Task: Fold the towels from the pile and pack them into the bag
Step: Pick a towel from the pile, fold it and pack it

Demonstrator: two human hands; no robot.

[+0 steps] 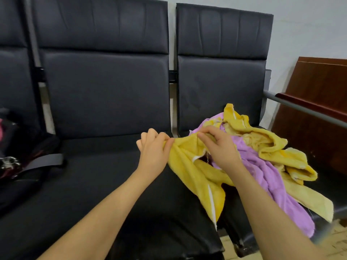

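while the dark bag [20,156] waits far left on the smooth padded seat [105,166], the left hand [153,150] and right hand [219,147] both pinch a limp yellow towel [189,166]; tugging it could drag the fuzzy purple towel [262,166] and the tangled pile [266,147] off the right-hand seat's edge.

Black padded seats [105,94]; brown wooden board [315,102] leaning right.
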